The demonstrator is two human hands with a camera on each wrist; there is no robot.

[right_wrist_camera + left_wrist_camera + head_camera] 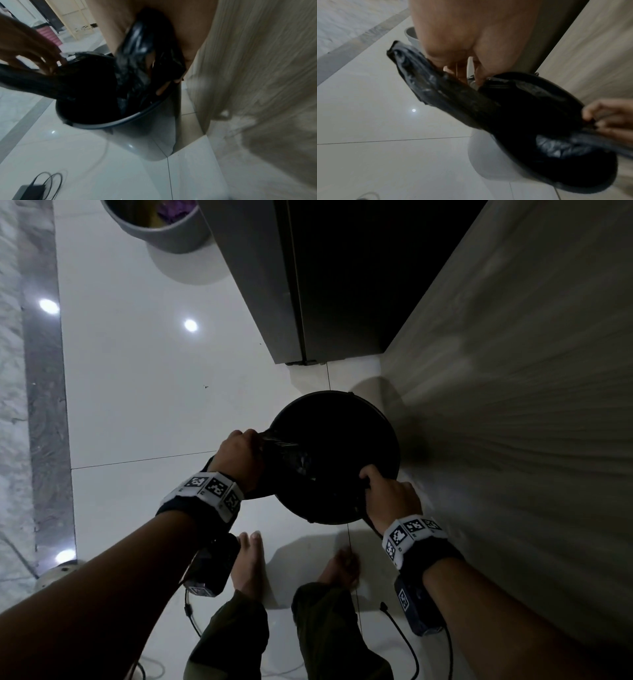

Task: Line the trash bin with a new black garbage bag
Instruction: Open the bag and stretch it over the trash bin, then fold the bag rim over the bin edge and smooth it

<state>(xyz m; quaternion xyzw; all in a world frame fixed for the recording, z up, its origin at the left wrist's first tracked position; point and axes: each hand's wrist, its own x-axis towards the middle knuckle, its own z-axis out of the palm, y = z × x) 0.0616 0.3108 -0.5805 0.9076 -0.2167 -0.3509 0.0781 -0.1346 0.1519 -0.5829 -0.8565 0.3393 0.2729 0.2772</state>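
A round dark trash bin (373, 412) stands on the white tiled floor beside a wood-grain wall. A black garbage bag (291, 455) hangs down into its mouth. My left hand (239, 453) grips the bag's edge at the bin's left rim, pulled outward. My right hand (387, 494) grips the bag's opposite edge at the near right rim. In the left wrist view the bag (447, 93) stretches from my left hand (462, 65) across the bin (590, 180) to the right hand (607, 119). The right wrist view shows the bag (137, 54) bunched in my right hand above the bin (145, 135).
A second grey bin (161, 227) with rubbish stands at the far left. A dark door frame (294, 302) rises behind the bin, with the wood-grain wall (513, 405) close on the right. My bare feet (250, 563) stand just before the bin. Cables and an adapter (29, 189) lie on the floor.
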